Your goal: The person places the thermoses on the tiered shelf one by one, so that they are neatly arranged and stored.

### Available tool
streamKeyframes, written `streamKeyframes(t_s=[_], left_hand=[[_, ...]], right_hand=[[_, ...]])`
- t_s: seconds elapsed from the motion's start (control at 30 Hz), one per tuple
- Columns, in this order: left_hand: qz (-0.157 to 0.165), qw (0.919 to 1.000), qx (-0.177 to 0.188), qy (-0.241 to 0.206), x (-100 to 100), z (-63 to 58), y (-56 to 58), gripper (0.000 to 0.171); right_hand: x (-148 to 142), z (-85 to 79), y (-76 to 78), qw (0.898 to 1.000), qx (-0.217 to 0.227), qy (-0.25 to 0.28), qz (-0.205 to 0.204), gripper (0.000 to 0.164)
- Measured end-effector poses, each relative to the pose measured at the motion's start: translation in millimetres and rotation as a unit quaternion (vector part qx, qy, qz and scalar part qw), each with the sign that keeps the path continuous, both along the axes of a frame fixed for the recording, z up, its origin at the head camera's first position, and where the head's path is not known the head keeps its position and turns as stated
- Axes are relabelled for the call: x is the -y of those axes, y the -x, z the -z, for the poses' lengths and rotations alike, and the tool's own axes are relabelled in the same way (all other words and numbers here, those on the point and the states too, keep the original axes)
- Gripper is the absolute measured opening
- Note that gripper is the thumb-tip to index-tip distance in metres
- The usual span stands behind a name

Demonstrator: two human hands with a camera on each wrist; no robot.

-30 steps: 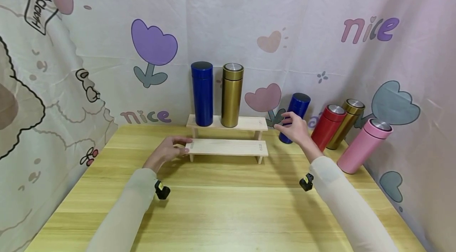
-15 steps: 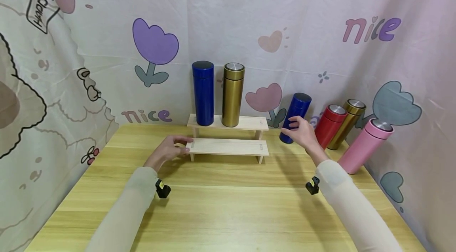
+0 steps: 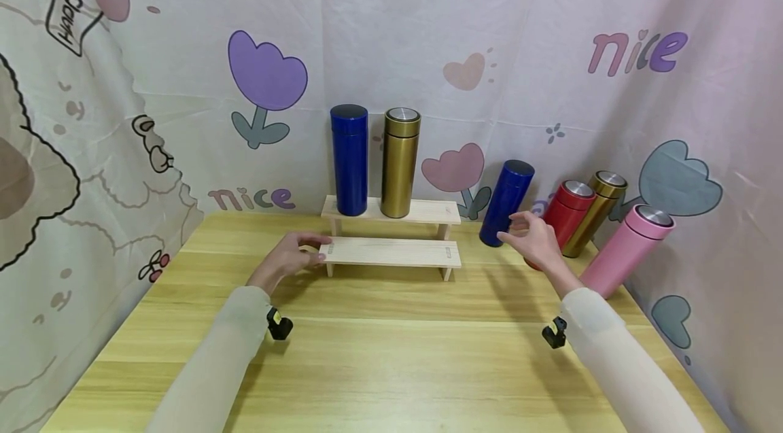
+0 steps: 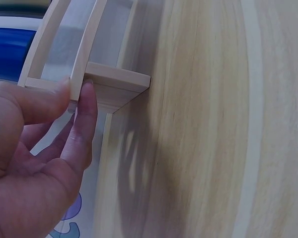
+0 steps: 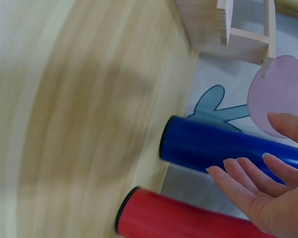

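My left hand [image 3: 289,260] pinches the left end of the lower board of a two-step wooden shelf [image 3: 391,251], thumb on top and fingers beneath in the left wrist view. On the upper step stand a blue thermos bottle [image 3: 350,164] and a gold thermos bottle [image 3: 400,164], both upright. To the right, my right hand [image 3: 535,243] hovers with loosely bent fingers and holds nothing. It is in front of a red thermos bottle [image 3: 569,209], partly covering it, and beside a second blue thermos bottle [image 5: 213,146]. Whether it touches either bottle cannot be told.
Behind the red bottle is another gold thermos bottle [image 3: 602,198], and a pink thermos bottle [image 3: 630,249] stands at the far right. A printed curtain [image 3: 379,25] hangs along the back and sides of the wooden table [image 3: 391,365].
My right hand has moved right, from in front of the second blue bottle toward the red one. My left hand stays on the shelf, and the bottles keep their places.
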State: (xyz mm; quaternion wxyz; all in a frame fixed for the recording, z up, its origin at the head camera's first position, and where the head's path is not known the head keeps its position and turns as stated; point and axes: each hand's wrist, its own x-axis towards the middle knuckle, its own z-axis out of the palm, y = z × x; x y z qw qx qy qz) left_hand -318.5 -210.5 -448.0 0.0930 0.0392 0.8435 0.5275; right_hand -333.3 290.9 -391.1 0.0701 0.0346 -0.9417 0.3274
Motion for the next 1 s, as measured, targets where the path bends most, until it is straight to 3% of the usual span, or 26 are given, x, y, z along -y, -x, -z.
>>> streamKeyframes(t_s=[0.43, 1.0], left_hand=[[0.007, 0.9999, -0.011, -0.006, 1.2, 1.5, 0.9, 0.045], [0.002, 0.9999, -0.013, -0.008, 0.7, 2.6, 1.4, 0.045]], right_hand=[[-27.1, 5.0, -17.4, 0.999, -0.037, -0.027, -0.007, 0.052], [-52.1, 11.3, -23.6, 1.0, -0.004, -0.024, 0.013, 0.051]])
